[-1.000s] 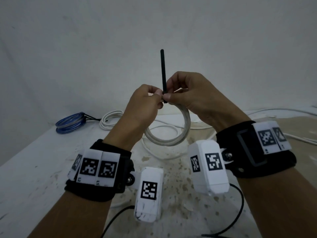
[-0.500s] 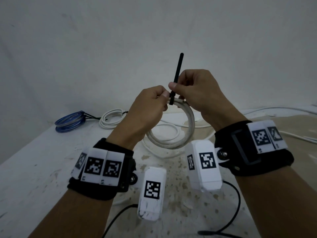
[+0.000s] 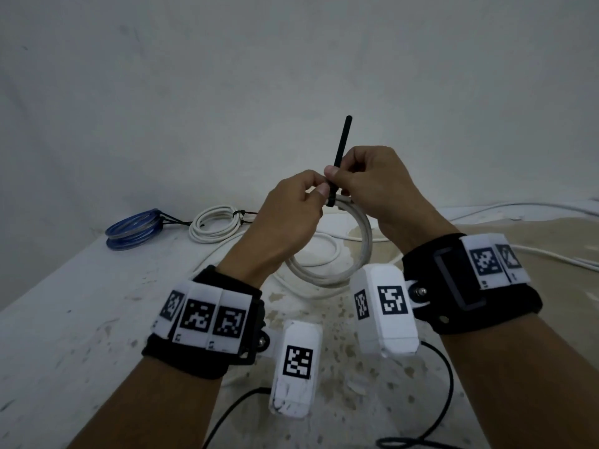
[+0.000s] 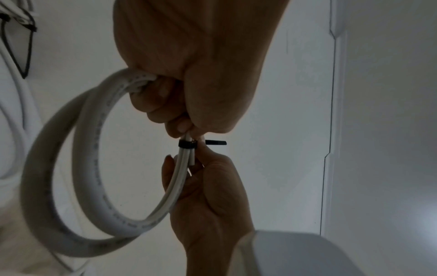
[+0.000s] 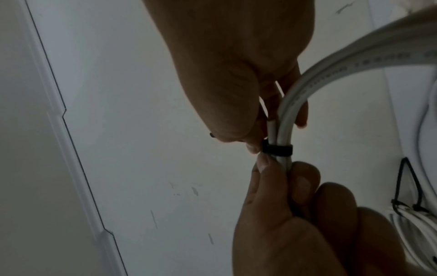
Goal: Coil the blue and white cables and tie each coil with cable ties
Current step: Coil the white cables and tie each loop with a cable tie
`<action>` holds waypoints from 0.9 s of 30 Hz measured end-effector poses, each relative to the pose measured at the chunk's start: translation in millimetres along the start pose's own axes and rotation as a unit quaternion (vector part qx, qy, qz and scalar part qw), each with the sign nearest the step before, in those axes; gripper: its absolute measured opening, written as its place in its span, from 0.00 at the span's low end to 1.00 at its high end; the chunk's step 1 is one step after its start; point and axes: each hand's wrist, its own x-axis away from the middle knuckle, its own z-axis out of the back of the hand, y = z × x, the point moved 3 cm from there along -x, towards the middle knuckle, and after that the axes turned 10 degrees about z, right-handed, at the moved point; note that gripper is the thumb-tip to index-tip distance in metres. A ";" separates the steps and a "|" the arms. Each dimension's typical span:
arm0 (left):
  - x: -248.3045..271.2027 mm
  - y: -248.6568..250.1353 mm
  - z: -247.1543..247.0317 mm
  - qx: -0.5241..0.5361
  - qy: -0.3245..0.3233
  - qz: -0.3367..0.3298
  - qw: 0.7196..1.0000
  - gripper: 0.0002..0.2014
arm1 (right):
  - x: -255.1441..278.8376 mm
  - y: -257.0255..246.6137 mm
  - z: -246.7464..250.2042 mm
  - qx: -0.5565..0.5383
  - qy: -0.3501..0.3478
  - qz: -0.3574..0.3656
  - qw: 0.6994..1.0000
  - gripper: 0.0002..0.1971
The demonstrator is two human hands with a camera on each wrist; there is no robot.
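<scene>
In the head view the left hand covers the white coil from nine to twelve o'clock. The right hand hides where the cable tie meets its band. At nine o'clock in the left wrist view, the coil's near loops blur.

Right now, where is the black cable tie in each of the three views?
Head: black cable tie at centre, its tail sticking up between both hands.
Left wrist: a band round the strands, mid-frame.
Right wrist: a band right of centre.
Shared landmark: the white coil it wraps.
</scene>
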 end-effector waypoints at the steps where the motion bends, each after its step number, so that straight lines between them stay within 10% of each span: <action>1: -0.6 -1.0 -1.3 0.010 -0.005 0.006 1.000 0.12 | -0.3 0.4 0.4 0.005 0.000 0.003 1.000 0.12; 27: -1.9 -2.0 0.5 -0.023 -0.019 -0.011 1.000 0.13 | -1.4 4.1 -1.0 0.085 0.011 0.027 0.996 0.12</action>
